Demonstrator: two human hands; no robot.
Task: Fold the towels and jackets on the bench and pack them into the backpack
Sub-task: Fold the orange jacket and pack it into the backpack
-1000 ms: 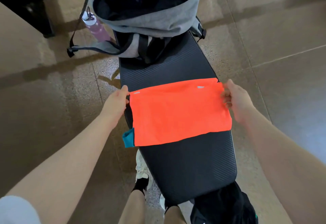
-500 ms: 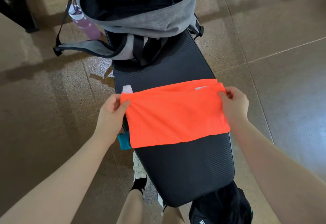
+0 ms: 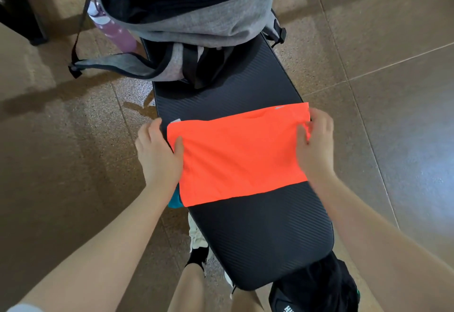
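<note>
2 hands (image 3: 159, 154) (image 3: 315, 144) pinch orange towel (image 3: 240, 154) edges on bench (image 3: 260, 238).

A black padded bench (image 3: 258, 233) with a ribbed surface stands on a brown tiled floor (image 3: 383, 49). An orange folded cloth (image 3: 240, 154) lies flat across its middle, reaching both long edges, with a bit of teal fabric (image 3: 175, 201) showing at its near left corner over the bench's side. An open grey backpack (image 3: 191, 24) sits on the far end, its straps (image 3: 118, 65) trailing off the left edge. The near end of the bench is bare padding
</note>
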